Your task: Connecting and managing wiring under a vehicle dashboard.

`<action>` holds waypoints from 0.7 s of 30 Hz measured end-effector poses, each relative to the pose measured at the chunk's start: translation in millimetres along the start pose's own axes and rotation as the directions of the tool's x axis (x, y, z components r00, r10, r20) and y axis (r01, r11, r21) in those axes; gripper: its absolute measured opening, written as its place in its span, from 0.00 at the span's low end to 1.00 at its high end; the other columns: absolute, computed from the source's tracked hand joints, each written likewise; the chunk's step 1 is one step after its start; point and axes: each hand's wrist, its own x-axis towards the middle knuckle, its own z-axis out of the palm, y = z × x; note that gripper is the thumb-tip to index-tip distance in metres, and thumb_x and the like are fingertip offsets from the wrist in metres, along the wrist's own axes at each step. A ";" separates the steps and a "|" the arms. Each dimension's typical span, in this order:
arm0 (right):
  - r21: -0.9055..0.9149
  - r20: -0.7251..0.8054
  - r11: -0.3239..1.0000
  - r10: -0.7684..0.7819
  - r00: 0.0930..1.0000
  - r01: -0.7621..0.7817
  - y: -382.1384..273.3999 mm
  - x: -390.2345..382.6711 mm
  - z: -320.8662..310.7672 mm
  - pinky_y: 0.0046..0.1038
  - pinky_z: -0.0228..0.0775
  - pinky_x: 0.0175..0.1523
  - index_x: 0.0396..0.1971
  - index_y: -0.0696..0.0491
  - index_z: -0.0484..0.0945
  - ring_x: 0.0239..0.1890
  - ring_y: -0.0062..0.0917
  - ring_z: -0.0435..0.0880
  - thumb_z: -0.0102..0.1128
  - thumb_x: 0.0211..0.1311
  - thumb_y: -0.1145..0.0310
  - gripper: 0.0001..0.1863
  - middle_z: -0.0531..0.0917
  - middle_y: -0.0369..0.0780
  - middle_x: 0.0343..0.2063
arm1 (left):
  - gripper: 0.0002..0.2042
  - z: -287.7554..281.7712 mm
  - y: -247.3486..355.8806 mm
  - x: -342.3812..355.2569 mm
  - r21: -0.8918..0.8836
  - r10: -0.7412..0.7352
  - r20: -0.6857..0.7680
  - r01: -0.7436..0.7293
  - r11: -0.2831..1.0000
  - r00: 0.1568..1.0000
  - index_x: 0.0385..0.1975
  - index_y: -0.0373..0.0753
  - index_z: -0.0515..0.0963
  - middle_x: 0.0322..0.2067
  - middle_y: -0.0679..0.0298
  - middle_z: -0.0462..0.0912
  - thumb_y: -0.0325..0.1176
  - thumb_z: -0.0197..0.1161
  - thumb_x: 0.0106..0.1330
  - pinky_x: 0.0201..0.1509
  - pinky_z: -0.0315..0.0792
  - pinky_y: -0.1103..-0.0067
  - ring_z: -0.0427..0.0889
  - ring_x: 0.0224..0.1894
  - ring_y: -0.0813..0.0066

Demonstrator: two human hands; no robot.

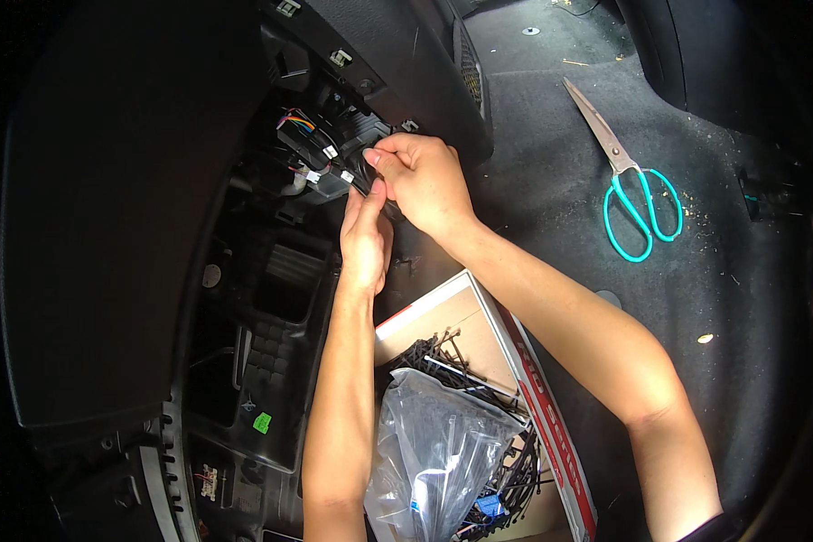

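Deep in the opened dark vehicle trim, my two hands work close together at a bundle of black wiring. My left hand pinches from below, thumb pointing up, on something dark that I cannot make out. Just above and to its right, my right hand has thumb and index finger closed on a thin black strand, perhaps a cable or a cable tie. Left of the fingertips sit black connectors with multicoloured wires and small white plugs.
Below my hands lies an open cardboard box holding black cable ties and a clear plastic bag. Scissors with turquoise handles rest on the dark carpet at right. A large black panel fills the left.
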 end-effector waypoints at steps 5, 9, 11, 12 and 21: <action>-0.048 0.042 0.999 0.016 0.999 -0.014 -10.8 7.9 -3.3 0.24 0.71 0.31 0.33 0.61 0.82 0.24 0.21 0.81 0.58 0.64 0.71 0.09 0.84 0.42 0.22 | 0.21 -9.8 -3.2 4.4 0.119 0.058 0.090 -0.068 0.990 0.994 0.64 0.35 0.62 0.60 0.62 0.70 0.36 0.50 0.75 0.70 0.55 0.74 0.64 0.64 0.75; -0.301 0.148 0.935 -0.146 0.978 0.185 -11.6 6.1 -11.5 0.32 0.74 0.38 0.36 0.62 0.80 0.31 0.38 0.85 0.55 0.63 0.73 0.08 0.84 0.48 0.28 | 0.19 -18.8 -3.5 10.6 0.181 0.059 0.109 -0.079 0.980 0.992 0.62 0.36 0.65 0.56 0.64 0.74 0.35 0.52 0.74 0.65 0.61 0.77 0.70 0.59 0.77; -0.317 0.180 0.912 -0.211 0.961 0.260 -8.2 6.5 -15.4 0.34 0.75 0.39 0.39 0.61 0.78 0.33 0.42 0.85 0.54 0.63 0.74 0.09 0.84 0.50 0.30 | 0.18 -24.3 0.0 16.1 0.328 0.015 0.066 -0.035 0.944 0.998 0.59 0.36 0.66 0.54 0.66 0.75 0.36 0.53 0.74 0.62 0.62 0.79 0.70 0.56 0.79; -0.302 0.207 0.896 -0.271 0.940 0.325 -6.5 4.6 -17.4 0.33 0.75 0.38 0.41 0.60 0.77 0.33 0.41 0.85 0.53 0.63 0.74 0.09 0.84 0.49 0.30 | 0.18 -24.2 -1.2 16.6 0.323 0.015 0.063 -0.035 0.946 0.998 0.59 0.36 0.66 0.54 0.66 0.75 0.36 0.53 0.74 0.62 0.62 0.79 0.70 0.56 0.79; -0.385 0.261 0.767 -0.442 0.858 0.513 20.7 -15.1 -34.7 0.31 0.77 0.34 0.42 0.54 0.78 0.31 0.37 0.85 0.55 0.64 0.70 0.09 0.85 0.42 0.30 | 0.16 -13.5 -3.6 15.0 0.369 0.228 0.000 -0.212 0.905 0.974 0.54 0.37 0.70 0.48 0.68 0.76 0.41 0.48 0.76 0.61 0.61 0.78 0.70 0.52 0.80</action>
